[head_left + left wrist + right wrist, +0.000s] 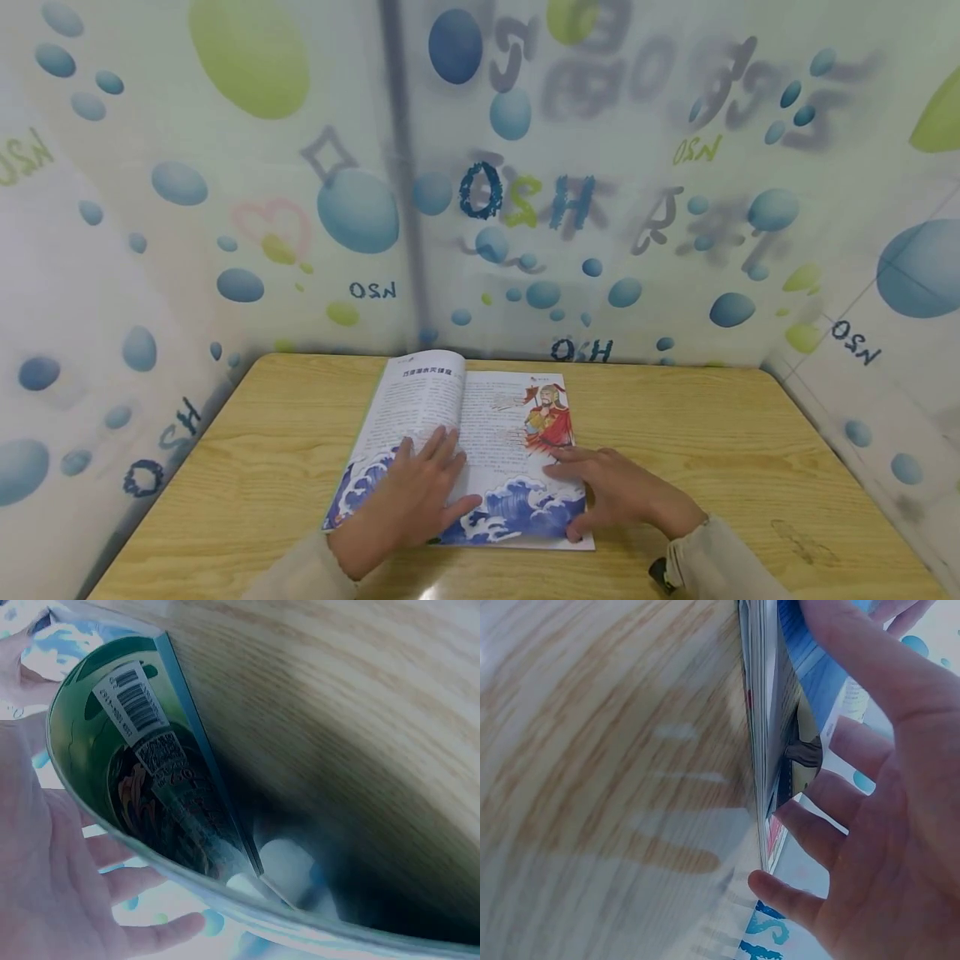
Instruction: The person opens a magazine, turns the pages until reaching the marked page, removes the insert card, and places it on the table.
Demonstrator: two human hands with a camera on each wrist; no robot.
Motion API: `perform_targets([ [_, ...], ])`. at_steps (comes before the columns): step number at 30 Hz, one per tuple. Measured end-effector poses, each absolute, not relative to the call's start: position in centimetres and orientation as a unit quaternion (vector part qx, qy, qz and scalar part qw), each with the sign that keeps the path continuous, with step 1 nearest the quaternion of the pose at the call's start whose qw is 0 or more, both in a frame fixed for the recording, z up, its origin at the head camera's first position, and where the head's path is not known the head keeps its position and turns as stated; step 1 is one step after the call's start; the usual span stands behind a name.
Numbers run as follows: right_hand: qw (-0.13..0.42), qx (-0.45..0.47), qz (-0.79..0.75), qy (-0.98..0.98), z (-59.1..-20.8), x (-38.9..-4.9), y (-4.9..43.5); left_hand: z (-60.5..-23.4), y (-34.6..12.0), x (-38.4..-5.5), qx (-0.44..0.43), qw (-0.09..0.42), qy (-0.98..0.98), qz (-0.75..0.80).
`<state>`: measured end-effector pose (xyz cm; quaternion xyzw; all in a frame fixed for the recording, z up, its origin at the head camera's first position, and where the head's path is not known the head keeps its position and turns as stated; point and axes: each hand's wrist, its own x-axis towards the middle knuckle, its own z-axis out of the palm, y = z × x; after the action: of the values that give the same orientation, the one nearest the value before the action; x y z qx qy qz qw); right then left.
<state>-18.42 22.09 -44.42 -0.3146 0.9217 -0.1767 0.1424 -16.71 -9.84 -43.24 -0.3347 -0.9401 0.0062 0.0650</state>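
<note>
Tabletop [675,408]: light wood grain, smooth, glossy enough to throw back bright reflections; open book [491,429]: printed paper pages, smooth; its outer cover [81,757]: green printed stock, glossy, picks up highlights; page edges [760,712]: thin stacked paper; sleeves [720,562]: pale cloth, matt; surrounding sheeting [637,125]: thin, smooth, printed, slightly see-through, cloth or plastic, can't tell which; black piece [661,575] by the right sleeve: too small to tell
</note>
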Motion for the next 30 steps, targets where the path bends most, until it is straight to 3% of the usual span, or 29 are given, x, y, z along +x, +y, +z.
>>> perform_targets([
  [11, 0.149, -0.274, -0.212, 0.926, -44.1, -18.3, 21.7, -43.9, -8.2, -16.1, -0.365, 0.048, -0.928, 0.065],
  [25, 0.165, -0.278, -0.260, 0.910, -42.4, -18.4, 22.8, -43.5, -8.4, -16.2, -0.365, 0.070, -0.928, 0.031],
  [30, 0.150, -0.265, -0.295, 0.906, -41.2, -18.6, 23.3, -43.4, -8.8, -16.3, -0.375, 0.104, -0.921, 0.012],
])
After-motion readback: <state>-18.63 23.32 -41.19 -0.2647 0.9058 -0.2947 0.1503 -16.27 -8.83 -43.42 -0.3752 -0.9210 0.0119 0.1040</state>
